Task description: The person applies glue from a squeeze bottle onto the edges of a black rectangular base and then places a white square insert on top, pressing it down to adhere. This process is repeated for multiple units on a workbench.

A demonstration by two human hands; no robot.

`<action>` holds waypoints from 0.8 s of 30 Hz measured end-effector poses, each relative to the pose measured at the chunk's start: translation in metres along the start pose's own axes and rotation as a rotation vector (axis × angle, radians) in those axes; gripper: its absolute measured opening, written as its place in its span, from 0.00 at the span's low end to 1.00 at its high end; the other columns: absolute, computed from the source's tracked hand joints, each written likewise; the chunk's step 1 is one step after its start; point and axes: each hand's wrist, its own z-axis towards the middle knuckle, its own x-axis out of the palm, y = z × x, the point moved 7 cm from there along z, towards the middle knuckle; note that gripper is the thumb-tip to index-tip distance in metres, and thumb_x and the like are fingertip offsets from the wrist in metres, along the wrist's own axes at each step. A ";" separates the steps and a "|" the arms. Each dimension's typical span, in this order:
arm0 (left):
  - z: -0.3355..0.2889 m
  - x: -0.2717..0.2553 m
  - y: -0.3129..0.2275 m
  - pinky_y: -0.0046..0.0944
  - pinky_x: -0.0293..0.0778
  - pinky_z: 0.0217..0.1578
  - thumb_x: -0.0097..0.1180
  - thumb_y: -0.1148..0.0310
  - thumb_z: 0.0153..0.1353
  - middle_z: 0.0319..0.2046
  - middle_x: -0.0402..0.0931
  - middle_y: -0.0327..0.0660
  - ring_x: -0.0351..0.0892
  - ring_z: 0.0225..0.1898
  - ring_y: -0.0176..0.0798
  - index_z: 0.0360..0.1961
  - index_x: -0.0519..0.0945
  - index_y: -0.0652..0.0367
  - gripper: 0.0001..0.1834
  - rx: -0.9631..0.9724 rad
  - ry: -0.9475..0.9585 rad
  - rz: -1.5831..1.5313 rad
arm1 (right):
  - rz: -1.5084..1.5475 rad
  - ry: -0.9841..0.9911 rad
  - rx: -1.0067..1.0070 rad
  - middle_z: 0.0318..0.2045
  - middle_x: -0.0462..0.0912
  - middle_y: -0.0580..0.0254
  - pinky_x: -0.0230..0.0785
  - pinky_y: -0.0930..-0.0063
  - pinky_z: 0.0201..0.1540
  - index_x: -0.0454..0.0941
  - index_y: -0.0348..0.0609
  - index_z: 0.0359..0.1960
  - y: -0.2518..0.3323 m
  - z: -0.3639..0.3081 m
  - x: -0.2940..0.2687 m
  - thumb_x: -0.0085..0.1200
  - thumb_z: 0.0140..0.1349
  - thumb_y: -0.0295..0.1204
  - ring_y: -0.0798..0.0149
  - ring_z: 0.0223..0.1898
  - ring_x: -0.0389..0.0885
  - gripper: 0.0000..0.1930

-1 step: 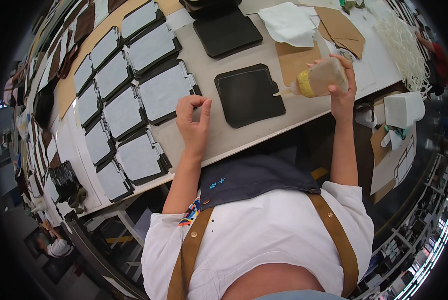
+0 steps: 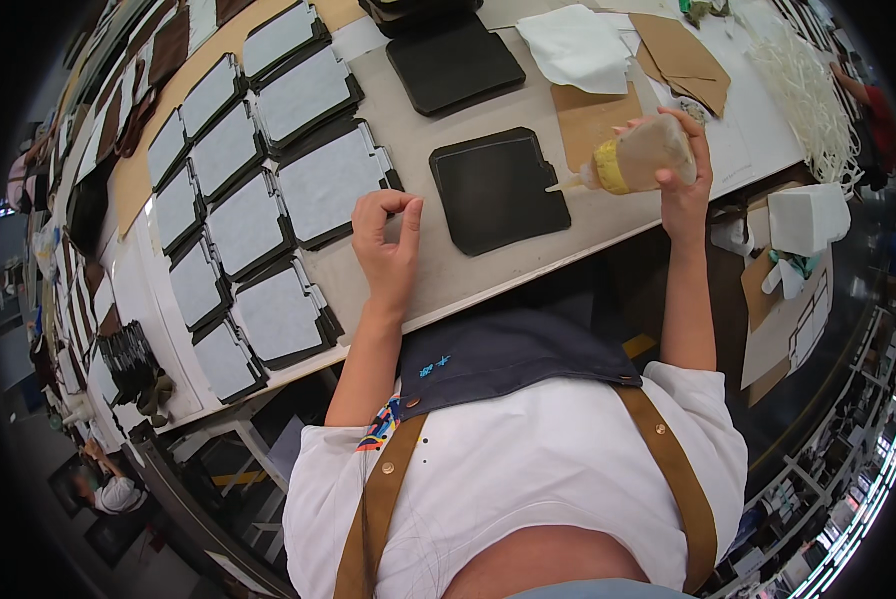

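My right hand is wrapped round a translucent squeeze bottle with a yellow band near its neck. The bottle lies tipped on its side in the air, and its thin nozzle points left over the right edge of a black flat panel. That panel rests on the table in front of me, with a notch on its right side. My left hand is loosely curled closed just left of the panel, apart from it. Nothing shows between its fingers.
Rows of black pieces topped with pale sheets cover the table's left side. Stacked black panels lie behind. White cloth, brown card and pale cords lie to the right. The table's front edge runs before my apron.
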 end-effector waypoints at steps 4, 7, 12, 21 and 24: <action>-0.001 -0.001 0.001 0.39 0.67 0.47 0.65 0.72 0.62 0.31 0.78 0.38 0.74 0.37 0.40 0.31 0.79 0.59 0.06 0.013 0.002 0.009 | 0.009 0.008 0.010 0.48 0.84 0.54 0.73 0.65 0.59 0.70 0.40 0.63 0.003 -0.001 0.003 0.76 0.49 0.50 0.61 0.53 0.82 0.44; 0.000 0.000 0.001 0.39 0.67 0.47 0.65 0.72 0.62 0.32 0.78 0.38 0.74 0.37 0.40 0.31 0.79 0.59 0.06 -0.002 0.008 0.000 | -0.013 0.007 0.011 0.48 0.84 0.53 0.73 0.65 0.59 0.69 0.40 0.63 0.003 -0.006 -0.001 0.76 0.49 0.51 0.60 0.52 0.83 0.44; -0.001 0.000 0.002 0.39 0.67 0.46 0.65 0.72 0.62 0.32 0.78 0.38 0.74 0.37 0.40 0.31 0.79 0.59 0.06 -0.013 -0.001 -0.010 | -0.058 -0.022 0.051 0.50 0.81 0.47 0.75 0.53 0.60 0.65 0.37 0.64 0.005 -0.024 -0.005 0.73 0.48 0.58 0.46 0.53 0.84 0.50; -0.002 -0.003 0.004 0.37 0.69 0.47 0.64 0.73 0.63 0.33 0.78 0.39 0.75 0.38 0.38 0.33 0.80 0.60 0.04 -0.033 -0.039 -0.029 | 0.150 -0.487 0.140 0.59 0.74 0.44 0.69 0.53 0.65 0.59 0.36 0.66 0.014 -0.110 -0.021 0.69 0.58 0.50 0.47 0.61 0.77 0.44; -0.004 -0.002 0.005 0.32 0.69 0.48 0.60 0.72 0.67 0.36 0.77 0.37 0.74 0.39 0.33 0.38 0.80 0.61 0.04 -0.050 -0.042 -0.035 | 0.087 -0.556 0.054 0.57 0.74 0.45 0.69 0.51 0.65 0.59 0.37 0.63 0.018 -0.134 -0.013 0.70 0.58 0.46 0.47 0.60 0.76 0.40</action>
